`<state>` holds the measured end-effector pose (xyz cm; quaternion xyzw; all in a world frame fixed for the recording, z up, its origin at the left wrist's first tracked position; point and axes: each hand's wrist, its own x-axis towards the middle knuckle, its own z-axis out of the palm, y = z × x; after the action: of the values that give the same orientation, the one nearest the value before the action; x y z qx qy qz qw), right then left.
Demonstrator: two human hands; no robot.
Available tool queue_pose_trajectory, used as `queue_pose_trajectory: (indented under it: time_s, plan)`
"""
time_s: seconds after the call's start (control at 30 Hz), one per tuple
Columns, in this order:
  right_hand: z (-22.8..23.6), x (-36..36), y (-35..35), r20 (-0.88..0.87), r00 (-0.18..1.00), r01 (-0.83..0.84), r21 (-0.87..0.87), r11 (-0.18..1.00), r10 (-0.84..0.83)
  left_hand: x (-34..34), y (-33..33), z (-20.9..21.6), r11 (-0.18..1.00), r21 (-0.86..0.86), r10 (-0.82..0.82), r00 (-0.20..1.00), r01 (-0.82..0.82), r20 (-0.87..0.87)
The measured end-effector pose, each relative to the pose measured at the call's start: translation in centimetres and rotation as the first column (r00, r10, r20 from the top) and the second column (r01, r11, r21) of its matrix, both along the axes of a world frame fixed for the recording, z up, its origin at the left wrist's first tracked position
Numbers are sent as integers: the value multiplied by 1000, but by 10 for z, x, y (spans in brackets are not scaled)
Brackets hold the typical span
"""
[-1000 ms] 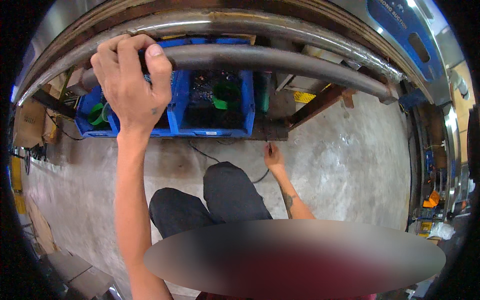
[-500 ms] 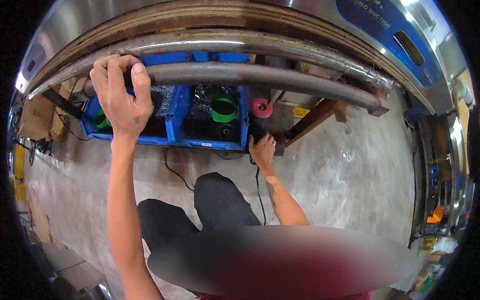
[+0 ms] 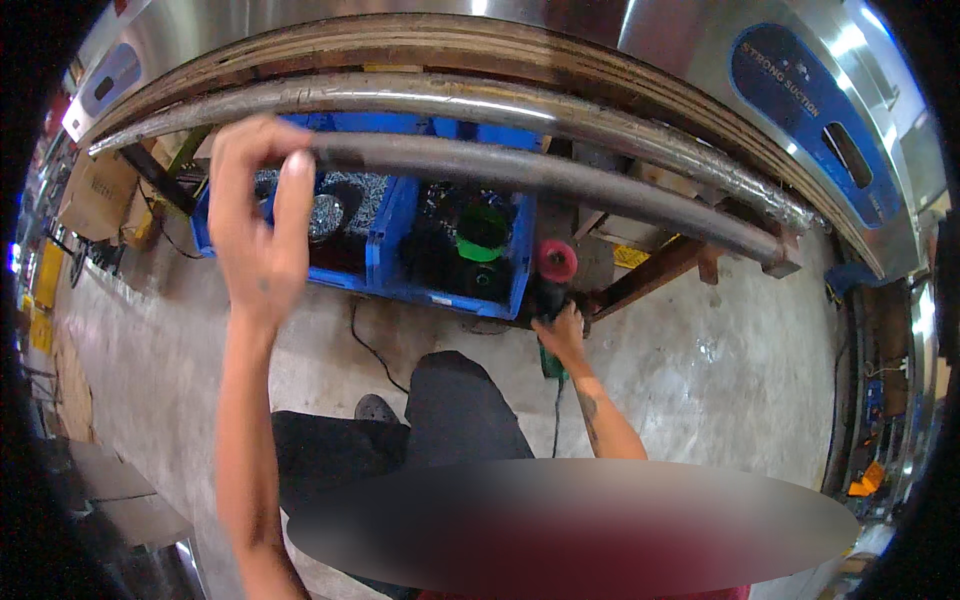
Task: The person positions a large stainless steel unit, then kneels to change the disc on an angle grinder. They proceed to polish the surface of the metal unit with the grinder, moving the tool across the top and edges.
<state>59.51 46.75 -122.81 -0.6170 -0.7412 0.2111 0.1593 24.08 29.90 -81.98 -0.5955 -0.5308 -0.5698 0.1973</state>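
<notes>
Reaching low, we hold the dark and green angle grinder [image 3: 550, 298] with our right hand [image 3: 566, 335], thumb on one side and fingers bent round the other, maybe because its body is the easy part to grab. Its round pink disc [image 3: 557, 261] is at the far end, away from our fingers. The grinder is just right of the right blue bin [image 3: 524, 265], and its black cord [image 3: 557, 410] runs back to us. We cannot tell if it rests on anything. Our left hand [image 3: 260, 225] is up at the dark bar [image 3: 480, 165], fingers bent, but too blurry for us to tell if it squeezes. That bar looks handy for leaning on. Two bins sit under it, perhaps to save room, and the right one holds a round green piece [image 3: 483, 236].
</notes>
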Motion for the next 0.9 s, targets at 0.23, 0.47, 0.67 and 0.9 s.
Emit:
queue_pose_trajectory:
  time_s: [0.23, 0.47, 0.67, 0.9]
  plan:
    - [136, 54, -139, -460, 881, -265, -289, 920, 109, 97, -82, -125, 648, -576, 97, 697, 498, 711]
    - [230, 6, -176, -657, 749, -498, -479, 723, 80, 160, -60, -187, 581, -5, 296, -206, 814, 933]
    - [245, -43, -183, -759, 596, -632, -242, 736, 262, 141, -62, -177, 695, 294, 132, -519, 656, 844]
    - [292, -37, -117, -457, 867, -335, -243, 910, 198, 135, -67, -188, 664, 244, 235, -507, 707, 829]
